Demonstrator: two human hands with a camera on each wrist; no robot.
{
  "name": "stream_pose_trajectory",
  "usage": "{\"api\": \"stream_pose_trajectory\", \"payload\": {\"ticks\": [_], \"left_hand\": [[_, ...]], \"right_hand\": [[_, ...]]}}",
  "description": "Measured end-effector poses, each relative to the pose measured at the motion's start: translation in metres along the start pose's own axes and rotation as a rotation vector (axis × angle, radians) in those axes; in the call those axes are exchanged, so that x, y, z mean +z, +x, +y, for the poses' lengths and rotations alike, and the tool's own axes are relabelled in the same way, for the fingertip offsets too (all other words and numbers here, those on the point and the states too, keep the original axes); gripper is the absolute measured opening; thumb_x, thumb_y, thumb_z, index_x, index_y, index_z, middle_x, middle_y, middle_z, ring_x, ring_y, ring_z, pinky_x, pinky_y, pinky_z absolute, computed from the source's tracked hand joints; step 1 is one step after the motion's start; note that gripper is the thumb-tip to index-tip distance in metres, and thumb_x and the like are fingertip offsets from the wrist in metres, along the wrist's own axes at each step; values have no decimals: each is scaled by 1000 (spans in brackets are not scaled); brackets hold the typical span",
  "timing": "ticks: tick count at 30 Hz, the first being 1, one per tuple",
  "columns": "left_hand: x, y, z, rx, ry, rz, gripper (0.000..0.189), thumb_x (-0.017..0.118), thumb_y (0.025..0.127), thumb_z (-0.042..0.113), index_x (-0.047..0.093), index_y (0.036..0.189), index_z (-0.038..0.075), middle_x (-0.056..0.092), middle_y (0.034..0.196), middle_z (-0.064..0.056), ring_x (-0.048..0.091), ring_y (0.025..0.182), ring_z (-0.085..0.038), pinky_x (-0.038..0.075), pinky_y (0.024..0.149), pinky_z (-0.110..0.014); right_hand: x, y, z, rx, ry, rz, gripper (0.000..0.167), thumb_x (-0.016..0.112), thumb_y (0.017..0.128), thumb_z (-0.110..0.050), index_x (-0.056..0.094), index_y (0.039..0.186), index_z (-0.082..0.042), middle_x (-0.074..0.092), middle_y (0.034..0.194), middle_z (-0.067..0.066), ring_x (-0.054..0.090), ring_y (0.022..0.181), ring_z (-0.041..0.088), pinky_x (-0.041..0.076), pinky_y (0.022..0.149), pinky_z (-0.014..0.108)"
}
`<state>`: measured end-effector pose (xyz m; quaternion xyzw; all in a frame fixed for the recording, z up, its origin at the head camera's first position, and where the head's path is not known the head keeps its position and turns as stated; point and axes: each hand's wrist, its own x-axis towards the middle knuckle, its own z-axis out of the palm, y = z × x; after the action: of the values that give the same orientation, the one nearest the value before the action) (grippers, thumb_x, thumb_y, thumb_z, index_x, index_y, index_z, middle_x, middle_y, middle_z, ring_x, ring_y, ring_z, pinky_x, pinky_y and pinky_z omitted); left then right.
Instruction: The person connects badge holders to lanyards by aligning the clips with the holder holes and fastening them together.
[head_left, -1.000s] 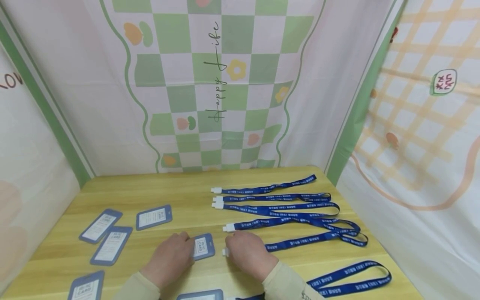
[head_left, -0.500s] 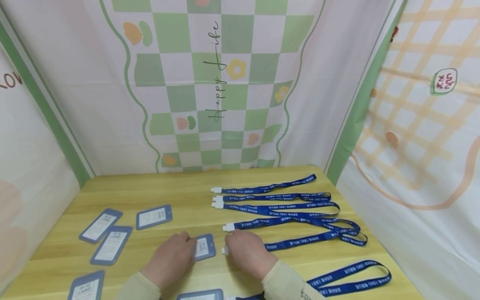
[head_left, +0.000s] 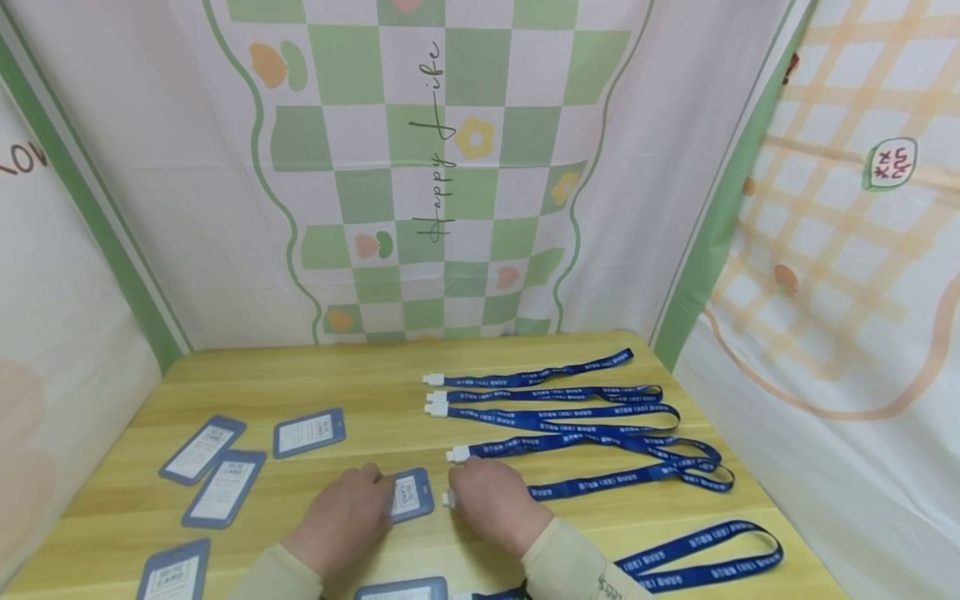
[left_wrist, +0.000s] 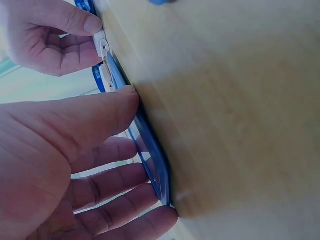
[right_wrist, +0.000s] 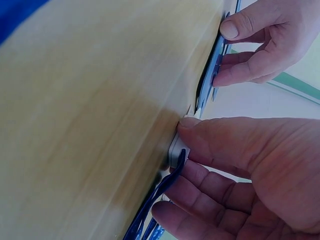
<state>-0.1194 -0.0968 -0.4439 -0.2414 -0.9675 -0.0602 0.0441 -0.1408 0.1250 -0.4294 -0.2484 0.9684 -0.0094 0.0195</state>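
Note:
In the head view my left hand (head_left: 345, 517) holds a blue-framed badge holder (head_left: 411, 494) flat on the table, its slotted end pointing right. The left wrist view shows the thumb (left_wrist: 127, 102) on one edge and the fingertips along the opposite edge. Facing it, my right hand (head_left: 495, 507) pinches the white plastic clip (right_wrist: 177, 150) of a dark blue lanyard (head_left: 622, 482). Its strap trails off to the right. Clip tip and slot end lie close together; in the head view a small gap shows between them.
More badge holders (head_left: 307, 432) lie on the left, two overlapping (head_left: 225, 490), and another at the front edge (head_left: 405, 590). Several blue lanyards (head_left: 555, 417) with white clips stretch across the right of the wooden table (head_left: 315, 375). A looped lanyard (head_left: 705, 575) lies beside my right sleeve. Printed curtains surround the table.
The clip and the badge holder have come slightly closer together. Both hands keep their grips and have barely moved.

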Motion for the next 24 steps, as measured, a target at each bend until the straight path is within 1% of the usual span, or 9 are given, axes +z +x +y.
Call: {"api": "stream_pose_trajectory", "payload": {"ticks": [6, 14, 24], "left_hand": [[2, -1, 0, 8, 3, 18, 33, 80, 87, 19, 73, 115, 3, 61, 87, -5, 55, 70, -15, 55, 60, -32], [1, -1, 0, 5, -19, 8, 32, 73, 92, 17, 72, 121, 4, 61, 87, -5, 54, 72, -15, 53, 60, -31], [0, -1, 2, 6, -22, -2, 31, 72, 94, 18, 73, 122, 5, 62, 89, -5, 54, 73, -15, 54, 61, -31]], "right_hand": [[0, 1, 0, 4, -4, 2, 9, 75, 92, -18, 75, 97, -11, 67, 81, 4, 59, 68, 15, 57, 61, 30], [-1, 2, 0, 12, 3, -16, 10, 73, 95, -20, 75, 99, -12, 67, 82, 3, 59, 69, 14, 57, 63, 30], [0, 3, 0, 13, 7, -4, 10, 73, 95, -21, 74, 98, -12, 65, 80, 2, 57, 69, 13, 55, 61, 29]]}}
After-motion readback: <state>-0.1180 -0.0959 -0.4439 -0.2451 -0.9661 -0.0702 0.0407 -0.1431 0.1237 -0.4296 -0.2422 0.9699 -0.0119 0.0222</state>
